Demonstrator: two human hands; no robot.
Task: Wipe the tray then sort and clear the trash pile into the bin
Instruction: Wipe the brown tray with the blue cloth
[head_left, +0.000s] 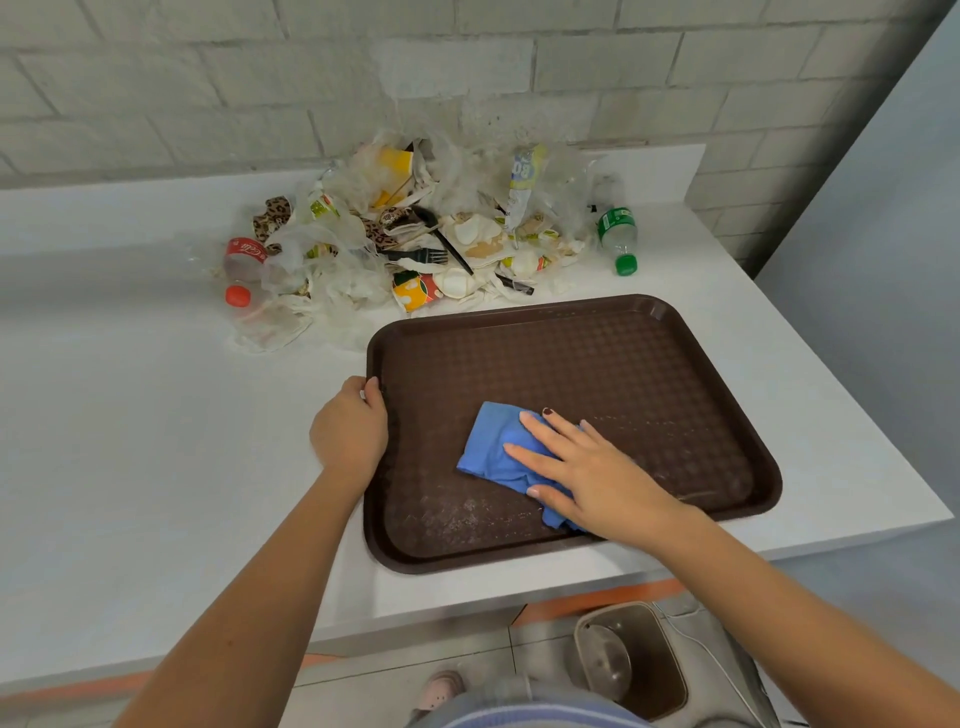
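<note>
A dark brown tray (623, 364) lies on the white counter near its front edge. My right hand (587, 475) presses a blue cloth (493, 449) flat against the tray's floor with straight fingers. My left hand (349, 431) grips the tray's left rim, fingers curled over it. Pale smears show on the tray near the front. Behind the tray spreads the trash pile (415, 234): crumpled wrappers, plastic bags, paper cups and a black plastic fork (415, 255). A brown bin (636, 662) stands on the floor below the counter's front edge.
A red-capped cola bottle (241, 265) lies at the pile's left, a green-capped bottle (618, 236) at its right. A white brick wall (208, 78) backs the counter (130, 441). A grey wall (883, 260) closes the right side. A slippered foot (441, 688) shows below.
</note>
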